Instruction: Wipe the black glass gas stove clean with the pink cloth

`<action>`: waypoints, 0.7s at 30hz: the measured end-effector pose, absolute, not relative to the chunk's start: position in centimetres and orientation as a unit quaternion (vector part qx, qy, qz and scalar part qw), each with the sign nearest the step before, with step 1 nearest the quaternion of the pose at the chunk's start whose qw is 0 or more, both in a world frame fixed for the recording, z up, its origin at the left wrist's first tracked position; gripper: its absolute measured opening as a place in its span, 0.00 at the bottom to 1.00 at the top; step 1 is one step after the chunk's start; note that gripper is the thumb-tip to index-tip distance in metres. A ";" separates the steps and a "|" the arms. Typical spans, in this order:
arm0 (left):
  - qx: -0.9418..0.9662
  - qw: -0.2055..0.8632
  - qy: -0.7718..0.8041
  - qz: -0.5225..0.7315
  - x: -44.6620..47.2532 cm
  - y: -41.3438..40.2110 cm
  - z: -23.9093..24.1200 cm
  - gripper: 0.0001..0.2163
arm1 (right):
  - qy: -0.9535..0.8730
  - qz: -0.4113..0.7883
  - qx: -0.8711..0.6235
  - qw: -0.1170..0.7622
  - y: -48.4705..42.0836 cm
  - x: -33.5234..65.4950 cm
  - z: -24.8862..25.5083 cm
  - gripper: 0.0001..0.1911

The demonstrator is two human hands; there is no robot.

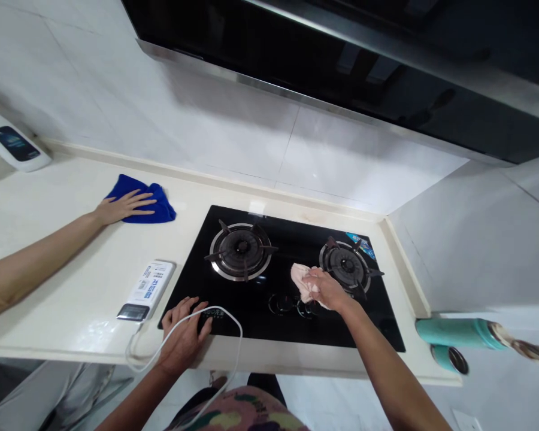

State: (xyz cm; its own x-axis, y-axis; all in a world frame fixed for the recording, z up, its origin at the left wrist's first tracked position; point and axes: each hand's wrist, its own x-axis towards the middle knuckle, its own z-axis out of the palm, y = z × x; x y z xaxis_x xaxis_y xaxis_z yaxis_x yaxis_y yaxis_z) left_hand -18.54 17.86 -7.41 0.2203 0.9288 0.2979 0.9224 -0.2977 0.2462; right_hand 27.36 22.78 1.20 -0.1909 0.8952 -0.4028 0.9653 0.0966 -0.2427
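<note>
A pale pink cloth (302, 282) is bunched under the fingers of my right hand (326, 289), on the black glass gas stove (291, 227) between the two burners and just above the control knobs (282, 304). My left hand (186, 332) lies with its fingers apart on the front left corner of the stove, holding nothing. A white cable (197, 312) loops over that hand. The left burner (241, 251) and right burner (347, 266) have dark metal pan supports.
At left, another person's hand (126, 206) presses a blue cloth (155, 209) flat on the cream countertop (72, 251). A white power bank (149, 287) lies left of the stove. Green cylinders (458, 332) stand at the right edge. A dark range hood (323, 60) hangs overhead.
</note>
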 end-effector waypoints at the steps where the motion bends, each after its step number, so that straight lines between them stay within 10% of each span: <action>1: 0.780 0.012 0.594 0.196 -18.5 17.9 -7.4 0.18 | 0.735 -0.228 0.635 0.072 22.4 27.5 1.1 0.29; 21: 0.781 0.016 0.597 0.181 -18.7 18.1 -7.3 0.19 | 0.529 -0.102 0.842 0.009 11.6 25.5 -1.7 0.20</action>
State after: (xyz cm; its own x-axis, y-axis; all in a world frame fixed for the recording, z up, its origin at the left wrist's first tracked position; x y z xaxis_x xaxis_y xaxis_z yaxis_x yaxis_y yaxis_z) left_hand -18.74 18.10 -7.32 0.2218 0.9385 0.2647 0.9271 -0.2870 0.2409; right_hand 25.47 11.60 -1.69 0.4186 0.8901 -0.1805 0.8935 -0.4392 -0.0935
